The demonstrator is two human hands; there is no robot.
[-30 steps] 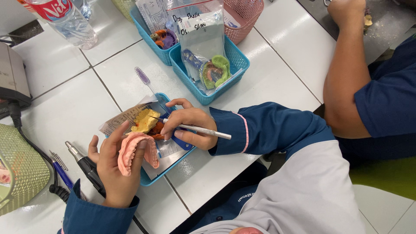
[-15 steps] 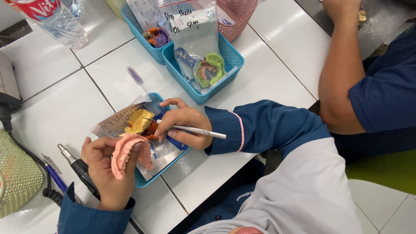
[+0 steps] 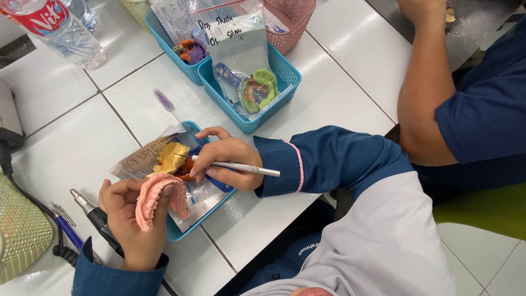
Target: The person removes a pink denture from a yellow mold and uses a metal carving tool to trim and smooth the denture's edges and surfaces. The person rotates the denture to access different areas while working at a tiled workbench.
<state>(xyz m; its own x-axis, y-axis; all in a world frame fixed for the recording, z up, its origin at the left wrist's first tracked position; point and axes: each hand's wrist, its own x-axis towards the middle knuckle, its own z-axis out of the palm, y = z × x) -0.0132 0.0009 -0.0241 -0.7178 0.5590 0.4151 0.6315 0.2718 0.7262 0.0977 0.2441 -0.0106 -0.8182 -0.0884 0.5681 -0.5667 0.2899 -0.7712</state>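
Note:
My left hand (image 3: 134,225) holds a pink denture base (image 3: 156,197) over the near end of a small blue tray (image 3: 213,205). My right hand (image 3: 227,161) grips a thin silver instrument (image 3: 241,167) like a pen, its tip pointing left at a yellow plaster cast (image 3: 170,158) with a red spot. The cast lies on printed paper and plastic bags inside the tray. A purple toothbrush (image 3: 167,107) lies just beyond the tray on the white tiled table (image 3: 71,148).
Two blue baskets (image 3: 285,74) with bagged dental pieces, a pink basket (image 3: 290,24) and a water bottle (image 3: 60,30) stand at the back. Pens (image 3: 90,216) and a green mesh holder (image 3: 22,235) sit at left. Another person's arm (image 3: 424,93) rests at right.
My left hand with the pink denture base has shifted slightly toward me and left. The instrument tip has moved onto the yellow cast.

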